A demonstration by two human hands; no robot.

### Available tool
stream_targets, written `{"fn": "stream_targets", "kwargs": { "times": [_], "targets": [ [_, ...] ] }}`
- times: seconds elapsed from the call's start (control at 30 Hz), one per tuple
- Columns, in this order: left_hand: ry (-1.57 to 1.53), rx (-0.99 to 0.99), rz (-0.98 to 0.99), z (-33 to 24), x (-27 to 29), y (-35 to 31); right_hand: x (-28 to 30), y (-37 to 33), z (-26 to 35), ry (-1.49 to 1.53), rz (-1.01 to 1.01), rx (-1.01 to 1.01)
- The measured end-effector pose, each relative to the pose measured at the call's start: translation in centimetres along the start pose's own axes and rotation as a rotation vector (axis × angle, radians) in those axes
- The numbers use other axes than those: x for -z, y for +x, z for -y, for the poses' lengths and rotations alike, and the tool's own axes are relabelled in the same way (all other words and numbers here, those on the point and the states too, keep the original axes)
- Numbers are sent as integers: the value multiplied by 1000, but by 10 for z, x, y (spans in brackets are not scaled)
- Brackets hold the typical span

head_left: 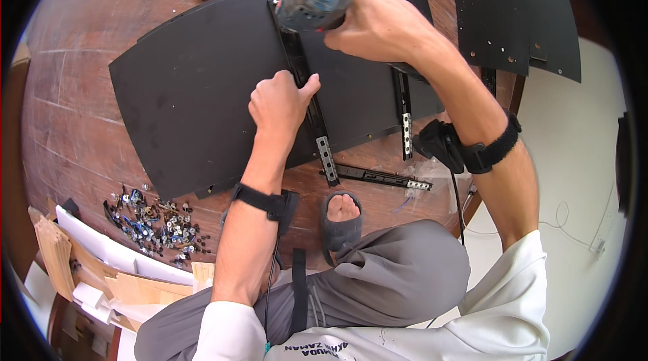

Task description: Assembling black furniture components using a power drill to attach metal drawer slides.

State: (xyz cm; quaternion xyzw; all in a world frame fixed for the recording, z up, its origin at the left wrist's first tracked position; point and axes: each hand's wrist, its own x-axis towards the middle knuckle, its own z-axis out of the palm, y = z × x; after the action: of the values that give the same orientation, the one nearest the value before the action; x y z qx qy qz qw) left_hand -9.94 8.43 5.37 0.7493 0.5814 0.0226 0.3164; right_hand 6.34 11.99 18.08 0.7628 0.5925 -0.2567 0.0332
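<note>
A large black panel (202, 84) lies flat on the wooden floor in front of me. Across it runs a black drawer slide (314, 115), whose perforated metal end sticks out past the near edge. My left hand (280, 101) is closed around the middle of this slide, pressing it against the panel. With my right hand (378, 23) I grip a dark cordless drill (316, 0) over the slide's far end; its tip is hidden beneath the body. A second drawer slide (403, 115) lies on the panel's right part, partly under my right forearm.
A loose drawer slide (385, 177) lies on the floor by my sandalled foot (342, 216). Many screws and small fittings (162, 226) are heaped at the left. Wood pieces and white boards (115, 266) lie at lower left. More black panels (513, 17) sit at upper right and the top.
</note>
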Motion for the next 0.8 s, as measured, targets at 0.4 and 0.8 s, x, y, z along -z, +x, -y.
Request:
{"fn": "stream_targets", "kwargs": {
  "times": [0.4,0.8],
  "targets": [
    [-103,29,69,3,-11,-103,71,-47,9,341,176,-132],
    [229,-79,-70,0,-31,-93,-26,-199,-53,852,-187,-194]
  ]
}}
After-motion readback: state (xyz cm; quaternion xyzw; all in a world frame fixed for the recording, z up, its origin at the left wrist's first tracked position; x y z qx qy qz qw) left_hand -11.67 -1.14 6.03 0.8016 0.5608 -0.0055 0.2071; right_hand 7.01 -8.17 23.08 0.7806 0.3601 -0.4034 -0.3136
